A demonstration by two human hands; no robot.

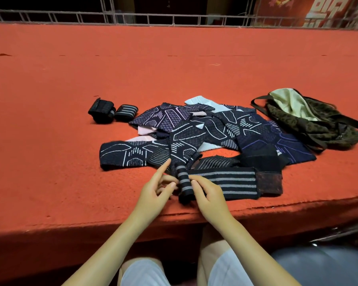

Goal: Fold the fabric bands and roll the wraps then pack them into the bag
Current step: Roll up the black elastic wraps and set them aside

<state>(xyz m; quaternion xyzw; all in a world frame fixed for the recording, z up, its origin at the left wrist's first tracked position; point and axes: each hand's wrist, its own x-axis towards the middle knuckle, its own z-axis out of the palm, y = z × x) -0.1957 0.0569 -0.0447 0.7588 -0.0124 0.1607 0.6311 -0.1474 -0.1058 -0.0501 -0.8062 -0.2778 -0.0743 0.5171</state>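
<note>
A black wrap with grey stripes point(234, 183) lies flat near the front edge of the red surface, its left end turned up into a small roll point(184, 185). My left hand point(156, 191) pinches the roll from the left, index finger stretched out. My right hand point(208, 196) pinches it from the right. Behind them sprawls a pile of dark patterned fabric bands point(194, 131). Two rolled striped wraps point(114, 111) sit at the left of the pile. A dark leopard-print bag point(310, 122) with a pale lining lies open at the right.
The red carpeted platform point(70, 89) stretches far back to a metal railing point(174, 18). Its front edge runs just below my hands. My knees in light shorts show beneath, with a grey seat point(329, 263) at lower right.
</note>
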